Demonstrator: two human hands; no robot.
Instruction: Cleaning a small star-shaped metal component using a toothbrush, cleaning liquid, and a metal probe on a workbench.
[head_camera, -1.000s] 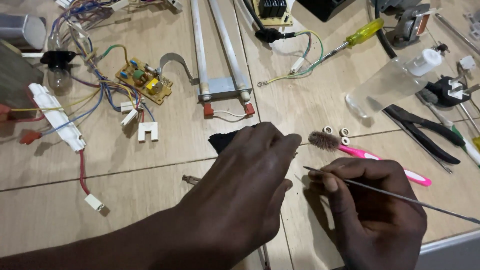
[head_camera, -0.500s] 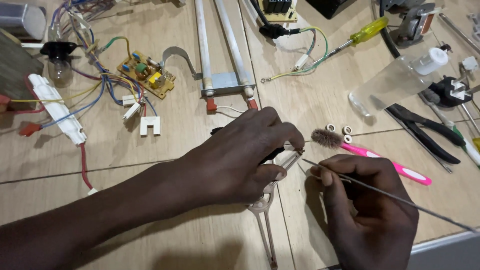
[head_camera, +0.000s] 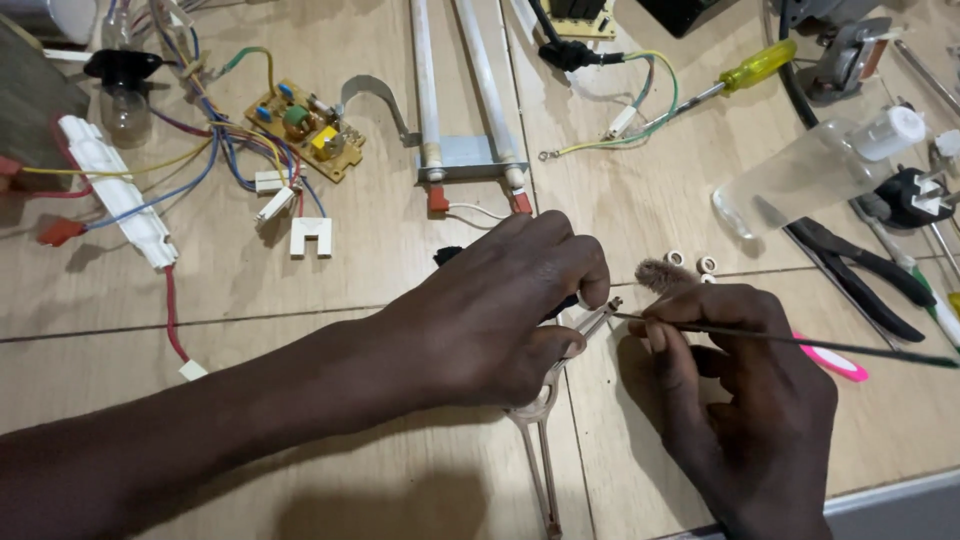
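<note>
Left hand (head_camera: 500, 310) clamped on metal tongs (head_camera: 545, 440); right hand (head_camera: 745, 400) pinching thin rod (head_camera: 800, 342). Clear bottle (head_camera: 815, 170) near far right edge, seemingly empty. Two white rings (head_camera: 690, 262).

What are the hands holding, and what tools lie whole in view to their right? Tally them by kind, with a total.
Clear tube, in the left hand: 1
Thin rod, in the right hand: 1
Brush, pink handle: 1
Screwdriver, yellow handle: 1
Pliers, black handles: 1
Total: 5
A tool cut off at the right edge is not counted.
</note>
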